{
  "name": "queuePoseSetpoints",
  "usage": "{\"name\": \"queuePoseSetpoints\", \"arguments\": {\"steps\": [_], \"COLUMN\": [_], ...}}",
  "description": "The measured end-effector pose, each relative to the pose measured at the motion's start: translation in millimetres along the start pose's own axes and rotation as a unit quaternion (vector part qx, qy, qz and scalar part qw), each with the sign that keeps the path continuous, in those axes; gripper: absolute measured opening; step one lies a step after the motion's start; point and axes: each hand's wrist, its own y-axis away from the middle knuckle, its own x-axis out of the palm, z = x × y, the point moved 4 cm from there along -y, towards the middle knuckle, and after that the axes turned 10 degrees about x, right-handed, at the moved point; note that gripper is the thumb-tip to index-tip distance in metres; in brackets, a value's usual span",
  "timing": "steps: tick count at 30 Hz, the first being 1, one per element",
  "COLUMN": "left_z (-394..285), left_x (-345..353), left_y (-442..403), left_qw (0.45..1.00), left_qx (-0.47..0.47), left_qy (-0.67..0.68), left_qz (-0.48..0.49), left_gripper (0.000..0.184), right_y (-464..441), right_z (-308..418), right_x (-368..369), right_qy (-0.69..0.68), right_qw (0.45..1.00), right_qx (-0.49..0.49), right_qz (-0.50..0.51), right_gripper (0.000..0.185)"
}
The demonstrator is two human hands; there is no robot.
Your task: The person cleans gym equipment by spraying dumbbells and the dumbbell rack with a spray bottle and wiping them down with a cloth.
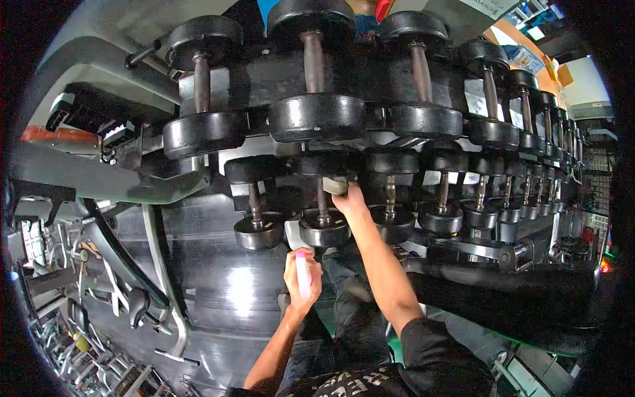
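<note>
My left hand (296, 283) is closed around a pink and white spray bottle (303, 272), held low in front of the rack; its lower part is hidden. My right arm reaches forward to the lower tier. There my right hand (352, 197) grips a folded light-coloured cloth (335, 186), which is against or right beside the handle of a black dumbbell (324, 228). Another dumbbell (258, 231) lies to its left, and one more (391, 225) to its right, partly behind my forearm.
Larger black dumbbells (316, 118) line the upper tier, overhanging the lower one. The rack's metal rail (463, 247) runs off to the right. Gym machines with pale frames (159, 264) stand at left on the dark shiny floor (218, 317). A box (522, 58) lies at upper right.
</note>
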Motion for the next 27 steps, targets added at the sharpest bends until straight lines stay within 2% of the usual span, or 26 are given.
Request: {"name": "queuePoseSetpoints", "arguments": {"steps": [1,2,3,4,6,8,10,11,12,14,16,17,18,20,24,25,27], "left_z": [-2.4,-5.1,-5.0,-5.1,-7.8,0.4,-0.8,-2.3,-2.9,3.3,14.9,11.9,9.8,7.1,12.5,11.6,15.9], "left_x": [-1.2,-2.3,-4.2,-5.6,-8.7,-10.5,-13.1,-15.7,-19.3,-21.1,-20.2,-22.6,-24.2,-21.7,-22.9,-24.1,-20.2], "left_y": [-1.8,-3.1,-3.3,-3.3,-6.1,2.3,0.9,0.0,0.5,7.3,15.7,13.5,14.1,17.3,19.3,16.5,17.2], "left_qw": [1.0,1.0,0.998,0.996,0.996,0.978,0.985,0.988,0.99,0.99,0.988,0.994,0.995,0.978,0.976,0.976,0.943], "left_qx": [-0.016,-0.017,-0.052,-0.087,-0.076,-0.195,-0.165,-0.151,-0.139,-0.136,-0.117,-0.071,-0.072,-0.156,-0.168,-0.167,-0.284], "left_qy": [0.007,0.009,0.018,0.026,0.028,0.074,0.048,0.041,0.032,0.042,0.105,0.074,0.071,0.141,0.135,0.136,0.157], "left_qz": [-0.008,-0.008,-0.012,-0.016,-0.032,-0.026,-0.011,-0.009,-0.006,0.002,-0.007,0.022,0.022,0.001,0.031,0.026,0.068], "left_gripper": [0.003,0.003,0.002,0.001,0.008,0.019,0.026,0.025,0.024,0.02,0.015,0.011,0.011,0.008,0.006,0.006,0.011], "right_y": [18.7,45.6,51.2,68.1,87.9,89.4,55.7,59.3,38.7,-26.4,-63.7,-54.3,-53.7,-24.0,0.4,23.2,57.3], "right_z": [-7.6,-21.0,-33.5,-49.3,-75.2,-86.7,-97.3,-103.3,-109.7,-123.4,-132.1,-129.9,-129.5,-119.6,-80.5,-61.8,-25.0], "right_x": [1.7,12.0,4.2,0.2,4.2,9.5,0.8,13.1,10.5,-10.5,-5.1,7.7,16.3,39.0,23.1,26.4,29.4], "right_qy": [0.013,0.087,0.076,0.024,0.187,0.283,0.336,0.309,0.306,0.096,0.017,-0.013,-0.06,-0.062,-0.007,0.014,0.065], "right_qw": [1.0,0.989,0.983,0.99,0.959,0.93,0.926,0.941,0.941,0.976,0.973,0.982,0.983,0.985,0.969,0.972,0.976], "right_qx": [0.003,-0.009,0.034,0.097,0.177,0.218,0.153,0.14,0.142,0.186,0.196,0.184,0.176,0.159,0.221,0.201,0.162], "right_qz": [0.015,0.118,0.164,0.095,0.118,0.083,0.083,-0.017,-0.017,0.054,0.121,0.045,0.0,-0.027,0.106,0.122,0.133], "right_gripper": [0.021,0.022,0.023,0.027,0.036,0.037,0.04,0.034,0.034,0.027,0.025,0.024,0.022,0.022,0.024,0.025,0.025]}}
